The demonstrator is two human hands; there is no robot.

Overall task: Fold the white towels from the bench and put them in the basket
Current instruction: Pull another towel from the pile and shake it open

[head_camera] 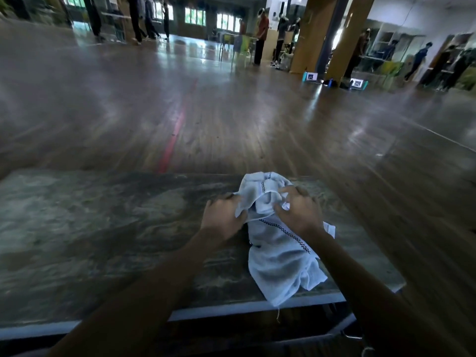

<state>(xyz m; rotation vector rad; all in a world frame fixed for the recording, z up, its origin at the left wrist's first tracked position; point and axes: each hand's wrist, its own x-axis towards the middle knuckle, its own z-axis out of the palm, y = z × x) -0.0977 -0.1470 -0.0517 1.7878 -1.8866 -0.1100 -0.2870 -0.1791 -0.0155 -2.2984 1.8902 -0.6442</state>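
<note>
Item 1: bench (103, 240). Worn, mottled grey-brown top with a pale front edge; it fills the lower half of the view.

Item 2: white towel (280, 264), 1 piece, crumpled. It lies on the right part of the bench top. Its near end hangs slightly over the bench's front edge and its far end is bunched up close to the bench's far edge. A narrow checked black-and-white stripe runs across it.

Item 3: left hand (221, 217), over the bench top at the towel's left side. The fingers are curled down and the thumb is against the cloth, pinching the towel's left edge.

Item 4: right hand (298, 210), over the bench top at the towel's right side and level with the left hand. Fingers and thumb are curled in and grip a raised fold of the towel. The cloth between the 2 hands stands up in a loose hump.

Item 5: wooden floor (257, 112), glossy, stretching beyond the bench's far edge. A red line (175, 135) runs away from the bench.

Item 6: 2 wooden pillars (306, 34), far beyond the bench to the right.

Item 7: several people (261, 34), blurred, standing far beyond the bench near tables and windows.
</note>
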